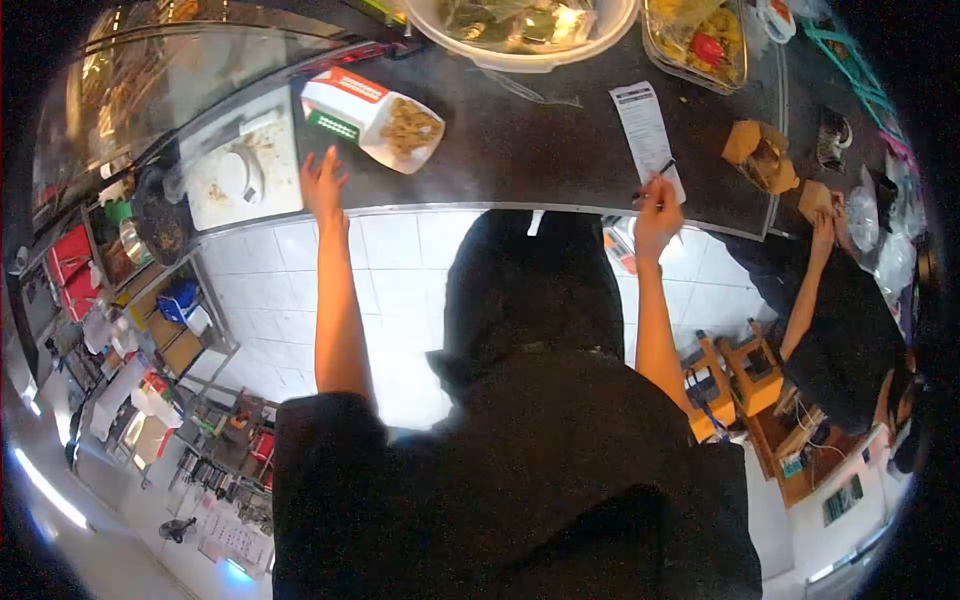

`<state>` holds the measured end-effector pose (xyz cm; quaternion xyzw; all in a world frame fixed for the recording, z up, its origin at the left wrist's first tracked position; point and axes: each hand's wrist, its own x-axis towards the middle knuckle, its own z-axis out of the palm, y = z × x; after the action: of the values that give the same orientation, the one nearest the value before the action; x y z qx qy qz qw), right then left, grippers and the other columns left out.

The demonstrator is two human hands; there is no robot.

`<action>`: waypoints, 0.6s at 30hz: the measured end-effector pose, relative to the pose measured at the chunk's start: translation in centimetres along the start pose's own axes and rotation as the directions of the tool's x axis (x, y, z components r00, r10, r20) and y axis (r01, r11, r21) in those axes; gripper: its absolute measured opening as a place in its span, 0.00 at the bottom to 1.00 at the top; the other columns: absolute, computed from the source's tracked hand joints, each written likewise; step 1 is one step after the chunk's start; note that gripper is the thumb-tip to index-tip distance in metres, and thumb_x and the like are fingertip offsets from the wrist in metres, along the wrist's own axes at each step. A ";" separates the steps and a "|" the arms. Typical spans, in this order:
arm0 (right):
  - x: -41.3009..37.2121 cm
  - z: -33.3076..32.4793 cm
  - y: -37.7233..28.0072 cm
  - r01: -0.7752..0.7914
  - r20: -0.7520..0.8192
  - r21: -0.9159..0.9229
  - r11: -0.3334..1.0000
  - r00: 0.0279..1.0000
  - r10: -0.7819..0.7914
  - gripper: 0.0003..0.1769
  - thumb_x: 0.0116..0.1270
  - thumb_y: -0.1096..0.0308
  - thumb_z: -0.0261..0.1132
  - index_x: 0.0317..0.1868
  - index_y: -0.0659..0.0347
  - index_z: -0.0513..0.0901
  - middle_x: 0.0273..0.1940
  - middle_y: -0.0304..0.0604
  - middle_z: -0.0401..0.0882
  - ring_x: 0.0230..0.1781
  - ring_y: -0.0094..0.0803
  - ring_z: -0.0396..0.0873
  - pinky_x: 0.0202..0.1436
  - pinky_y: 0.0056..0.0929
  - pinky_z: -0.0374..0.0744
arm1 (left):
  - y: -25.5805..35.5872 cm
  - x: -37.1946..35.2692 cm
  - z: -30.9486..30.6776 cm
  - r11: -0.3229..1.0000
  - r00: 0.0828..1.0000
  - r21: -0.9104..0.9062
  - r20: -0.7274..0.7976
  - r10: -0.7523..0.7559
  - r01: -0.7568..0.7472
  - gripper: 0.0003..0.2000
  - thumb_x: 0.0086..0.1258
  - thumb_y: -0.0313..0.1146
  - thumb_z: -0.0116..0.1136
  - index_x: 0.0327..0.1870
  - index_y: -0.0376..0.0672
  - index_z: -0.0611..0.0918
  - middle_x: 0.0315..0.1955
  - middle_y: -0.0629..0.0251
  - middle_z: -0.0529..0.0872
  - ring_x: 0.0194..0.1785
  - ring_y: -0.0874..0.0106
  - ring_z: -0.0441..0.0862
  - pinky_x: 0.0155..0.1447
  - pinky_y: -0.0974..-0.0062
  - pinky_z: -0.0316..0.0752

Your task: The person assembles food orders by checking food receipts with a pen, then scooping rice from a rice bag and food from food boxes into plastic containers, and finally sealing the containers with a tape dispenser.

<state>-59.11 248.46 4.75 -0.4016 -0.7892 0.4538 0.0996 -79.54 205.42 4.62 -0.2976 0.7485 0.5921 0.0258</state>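
While the left hand [325, 186] spreads by a red-white-green carton [352, 104], the right hand [659, 212] pinches a half-hidden black pen [668, 166] over illegible white paper [642, 125].

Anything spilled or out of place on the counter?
Minor mess: brown specks dot the white board left of the left hand, around a round white object. Crumbs or stains; they contrast with the pale surface.

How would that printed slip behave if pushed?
The slip would likely be floppy and light, since it looks like thin paper. Pushed, it might slide or crumple, lying flat on the dark counter; the right hand at its near end may hinder it.
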 end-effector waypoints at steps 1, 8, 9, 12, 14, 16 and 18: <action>-1.2 2.3 0.6 0.095 0.009 0.085 0.992 0.995 -0.097 0.13 0.73 0.60 0.56 0.46 0.59 0.83 0.34 0.45 0.84 0.33 0.32 0.82 0.37 0.29 0.76 | -0.3 2.4 0.8 1.000 1.000 0.000 0.004 0.009 -0.009 0.34 0.59 0.41 0.70 0.63 0.36 0.68 0.45 0.57 0.81 0.47 0.69 0.80 0.42 0.72 0.79; -8.5 12.9 -7.2 0.542 0.587 0.019 0.840 0.674 -0.448 0.18 0.63 0.70 0.61 0.54 0.57 0.79 0.52 0.50 0.79 0.49 0.44 0.79 0.53 0.39 0.77 | -1.9 5.0 5.8 0.986 0.992 -0.138 0.099 -0.080 0.093 0.24 0.61 0.32 0.63 0.58 0.38 0.71 0.44 0.62 0.81 0.41 0.71 0.81 0.39 0.71 0.78; -9.2 14.5 -8.2 0.604 0.594 0.020 0.797 0.634 -0.495 0.20 0.62 0.72 0.60 0.56 0.56 0.78 0.55 0.51 0.76 0.53 0.47 0.76 0.57 0.43 0.74 | -2.6 3.8 5.7 0.979 0.987 -0.137 0.065 -0.145 0.153 0.21 0.61 0.31 0.62 0.55 0.40 0.73 0.43 0.64 0.82 0.39 0.73 0.82 0.38 0.71 0.78; -10.7 18.2 -10.1 0.751 0.563 0.017 0.660 0.538 -0.627 0.28 0.59 0.75 0.56 0.63 0.56 0.71 0.62 0.51 0.69 0.61 0.49 0.69 0.65 0.48 0.67 | -6.7 -3.6 4.8 0.881 0.945 -0.374 0.255 -0.204 0.291 0.13 0.67 0.34 0.56 0.51 0.43 0.77 0.43 0.66 0.81 0.38 0.76 0.82 0.42 0.75 0.76; -11.0 19.1 -10.7 0.810 0.536 0.042 0.584 0.475 -0.698 0.26 0.60 0.73 0.56 0.61 0.56 0.71 0.60 0.48 0.70 0.65 0.44 0.65 0.67 0.51 0.63 | -7.2 -9.3 4.9 0.857 0.926 -0.397 0.311 -0.212 0.329 0.13 0.72 0.39 0.50 0.50 0.42 0.78 0.42 0.66 0.82 0.39 0.74 0.82 0.44 0.75 0.76; -10.6 18.7 -9.7 0.846 0.529 0.002 0.533 0.451 -0.719 0.23 0.60 0.72 0.57 0.59 0.55 0.73 0.57 0.47 0.72 0.65 0.42 0.66 0.67 0.51 0.63 | -7.2 -15.9 5.1 0.945 0.964 -0.257 0.223 -0.148 0.204 0.16 0.75 0.43 0.46 0.48 0.40 0.79 0.39 0.64 0.83 0.39 0.73 0.82 0.43 0.75 0.77; -9.6 18.0 -8.4 0.868 0.717 0.110 0.485 0.268 -0.644 0.16 0.60 0.71 0.57 0.50 0.54 0.74 0.50 0.44 0.75 0.61 0.40 0.70 0.69 0.49 0.62 | -8.9 -18.8 2.1 0.975 0.955 -0.107 0.250 -0.162 0.193 0.14 0.74 0.40 0.48 0.45 0.38 0.79 0.36 0.63 0.83 0.38 0.74 0.81 0.42 0.74 0.77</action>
<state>-66.76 227.86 3.19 0.2173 -0.9170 0.3306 -0.0511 -60.50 214.01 3.65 -0.2911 0.6697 0.6666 0.1497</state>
